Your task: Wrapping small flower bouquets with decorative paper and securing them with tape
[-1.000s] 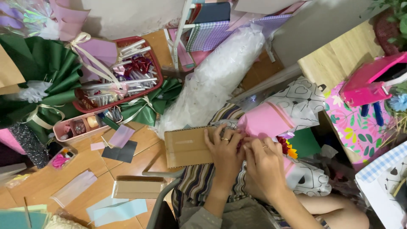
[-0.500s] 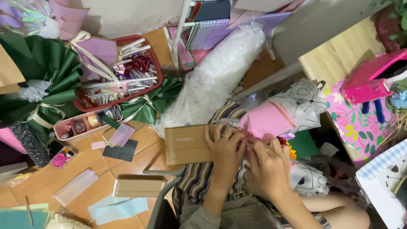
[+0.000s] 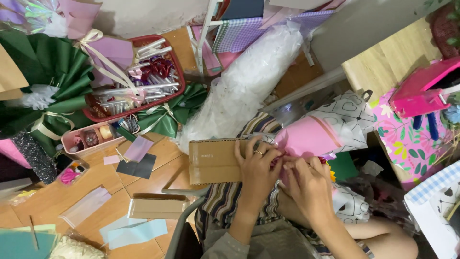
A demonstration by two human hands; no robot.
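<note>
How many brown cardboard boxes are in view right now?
2. One flat brown cardboard box lies on the lap under the left hand; a smaller brown cardboard box sits on the wooden floor. Others may be hidden.

Home craft corner: wrapping paper rolls point(image 3: 244, 86), ribbon basket point(image 3: 134, 79), wooden floor point(image 3: 57, 196).

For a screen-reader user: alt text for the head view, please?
Seen from above, a left hand and right hand pinch pink wrapping paper over a lap, beside a flat cardboard piece. A red tray of ribbons sits on the wooden floor.
</note>
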